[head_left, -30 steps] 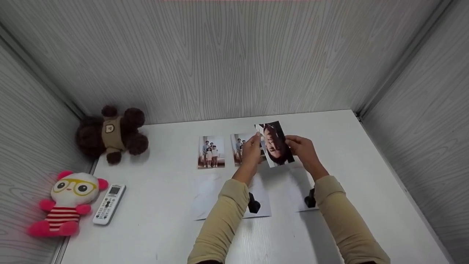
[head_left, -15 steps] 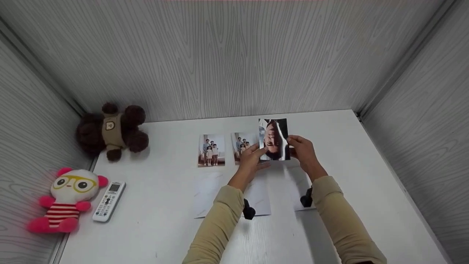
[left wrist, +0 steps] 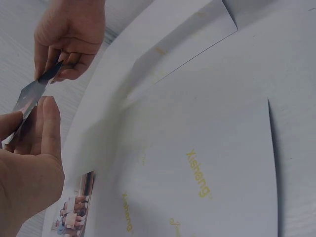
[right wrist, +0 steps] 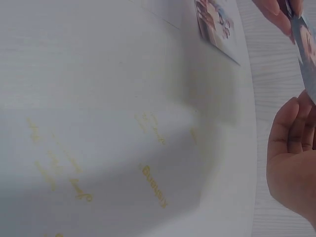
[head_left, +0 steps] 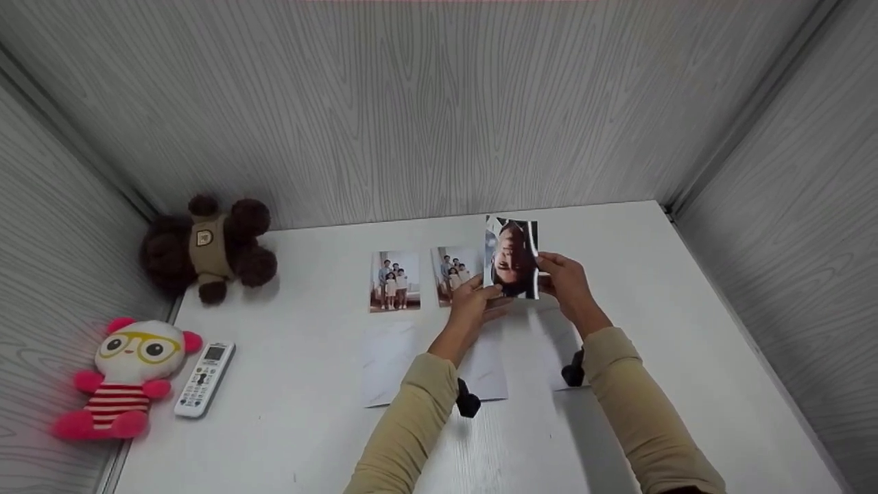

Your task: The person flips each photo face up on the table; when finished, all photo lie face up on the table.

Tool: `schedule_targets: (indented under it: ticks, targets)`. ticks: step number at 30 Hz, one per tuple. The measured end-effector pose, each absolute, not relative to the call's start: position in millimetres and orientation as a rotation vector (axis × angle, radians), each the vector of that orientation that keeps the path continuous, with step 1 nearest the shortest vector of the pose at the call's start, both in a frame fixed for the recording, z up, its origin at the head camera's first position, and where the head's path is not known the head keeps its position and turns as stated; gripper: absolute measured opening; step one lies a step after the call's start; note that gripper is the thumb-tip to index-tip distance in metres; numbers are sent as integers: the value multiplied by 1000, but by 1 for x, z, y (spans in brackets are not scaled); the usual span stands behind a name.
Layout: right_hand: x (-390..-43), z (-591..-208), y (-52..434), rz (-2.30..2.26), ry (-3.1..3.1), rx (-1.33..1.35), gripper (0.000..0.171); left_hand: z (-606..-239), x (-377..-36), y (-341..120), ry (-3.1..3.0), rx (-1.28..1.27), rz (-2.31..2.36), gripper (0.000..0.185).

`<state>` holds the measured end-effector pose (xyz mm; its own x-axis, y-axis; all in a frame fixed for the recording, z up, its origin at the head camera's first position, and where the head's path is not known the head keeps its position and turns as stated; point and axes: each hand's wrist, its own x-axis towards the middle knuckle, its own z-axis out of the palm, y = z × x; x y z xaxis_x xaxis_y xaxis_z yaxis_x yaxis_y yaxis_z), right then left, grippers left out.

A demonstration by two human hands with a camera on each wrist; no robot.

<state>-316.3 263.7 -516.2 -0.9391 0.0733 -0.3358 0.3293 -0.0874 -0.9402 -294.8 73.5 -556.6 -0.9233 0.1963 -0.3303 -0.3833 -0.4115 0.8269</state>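
Two soft toys are seen far to the left of the white table [head_left: 288,425]: a pink and white plush doll with yellow glasses [head_left: 127,374] and, behind it, a dark brown plush bear [head_left: 209,247]. A white remote control [head_left: 204,379] is laid just to the right of the pink doll.

Nearer the middle of the table, a small family photo with a pale background [head_left: 395,281] is laid flat, and a second family photo [head_left: 454,273] is laid just to its right. In front of these, blank white sheets with faint yellow print [left wrist: 207,163] are spread face down.

A glossy portrait photo with a dark picture [head_left: 512,259] is held up off the table, just to the right of the second family photo and above the white sheets. Its lower left edge is pinched by the left hand [head_left: 475,305], with the thumb on one side and the fingers [left wrist: 49,128] on the other. Its right edge is pinched by the right hand [head_left: 566,281]. So the photo is gripped by both hands at once.

For this to be done well, it seems the photo should be held only by its edges, so that no marks are left on the shiny picture. A light, even pinch is likely best, so that the paper is not bent.
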Motion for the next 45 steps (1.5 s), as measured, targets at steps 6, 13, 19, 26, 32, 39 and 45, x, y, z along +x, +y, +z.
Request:
schedule_targets:
  ticks: [6,13,19,26,32,39,45]
  targets:
    - [-325,-536,272,-2155,2043,459,37,-560,-293,70,1470,-266,2370,47]
    - [-321,-535,277,-2210,2031,489,36,-561,-294,65,1510,-318,2363,30]
    - [-318,-535,283,-2263,1989,481,38,-557,-297,61,1601,-359,2360,19]
    - [-316,-531,286,-2241,2009,426,45,-554,-300,59,1629,-364,2351,40]
    - [-318,-529,280,-2190,2055,397,45,-553,-301,54,1736,-359,2292,36]
    - [-319,-529,278,-2280,1995,423,33,-552,-300,52,1651,-357,2344,53]
    - [-319,-528,277,-2360,1946,411,22,-551,-299,57,1529,-386,2413,48]
